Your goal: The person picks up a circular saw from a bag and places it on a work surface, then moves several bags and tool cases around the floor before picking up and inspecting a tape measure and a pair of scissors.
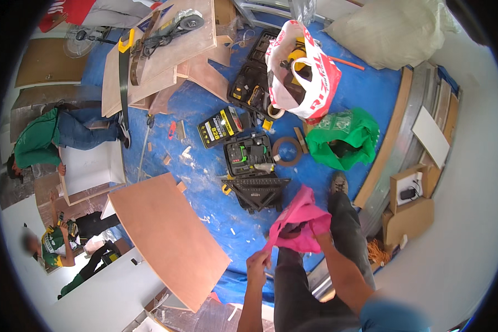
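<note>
Pink bag (304, 202) right in front of my legs (301, 293), mouth gaping up at me with dark contents (291, 229) showing. My left hand (257, 264) comes up from below, forearm pretty much straight, fingers pinching the bag's left corner. My right arm slants in over my thigh, and the right hand (322, 237) is at the bag's right side; can't tell what those fingers are doing, they're mostly hidden.

Just past the bag there's a black triangle tool (257, 191), so that side's kinda tight. My shoe (339, 182) sits up on the right, near a green bag (343, 141). More room leftward: scrap-littered blue sheeting (205, 191) runs between the black tool and the edge of a wooden panel (169, 238). Beyond are an opened tool case (249, 152) and a brown ring (288, 161), then a white-and-red bag (329, 74). Way off, a grinder (188, 23) lies on plywood (171, 60).
</note>
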Demonstrator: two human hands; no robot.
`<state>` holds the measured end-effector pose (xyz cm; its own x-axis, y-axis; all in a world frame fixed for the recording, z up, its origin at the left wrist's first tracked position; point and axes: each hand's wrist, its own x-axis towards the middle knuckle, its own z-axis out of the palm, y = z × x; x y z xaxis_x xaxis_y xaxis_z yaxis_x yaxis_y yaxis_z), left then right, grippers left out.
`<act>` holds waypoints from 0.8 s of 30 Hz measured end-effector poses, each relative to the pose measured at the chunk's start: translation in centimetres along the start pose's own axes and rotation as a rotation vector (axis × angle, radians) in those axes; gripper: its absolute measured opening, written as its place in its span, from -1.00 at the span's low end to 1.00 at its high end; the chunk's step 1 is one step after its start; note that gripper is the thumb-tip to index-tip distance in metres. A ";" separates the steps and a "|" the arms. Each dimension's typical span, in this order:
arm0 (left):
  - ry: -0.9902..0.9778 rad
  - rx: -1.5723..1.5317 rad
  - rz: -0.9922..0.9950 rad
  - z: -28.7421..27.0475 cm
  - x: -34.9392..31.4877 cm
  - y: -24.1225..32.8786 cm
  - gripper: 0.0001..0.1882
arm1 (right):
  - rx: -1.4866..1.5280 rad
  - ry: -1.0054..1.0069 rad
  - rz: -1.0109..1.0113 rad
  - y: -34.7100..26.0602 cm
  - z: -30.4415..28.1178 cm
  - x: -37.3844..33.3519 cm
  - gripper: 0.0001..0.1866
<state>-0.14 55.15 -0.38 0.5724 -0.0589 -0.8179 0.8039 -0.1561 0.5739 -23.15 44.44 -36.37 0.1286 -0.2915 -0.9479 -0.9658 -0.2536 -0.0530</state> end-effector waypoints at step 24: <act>-0.322 0.358 0.144 6.0 -0.2 7.9 -0.69 | 0.635 0.548 -0.053 -5.9 -13.6 -4.3 -0.66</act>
<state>5.13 47.99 4.01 0.5491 -0.3975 -0.7352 0.5824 -0.4489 0.6777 -14.91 34.64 -27.69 0.1103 -0.7422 -0.6611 -0.8773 0.2399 -0.4156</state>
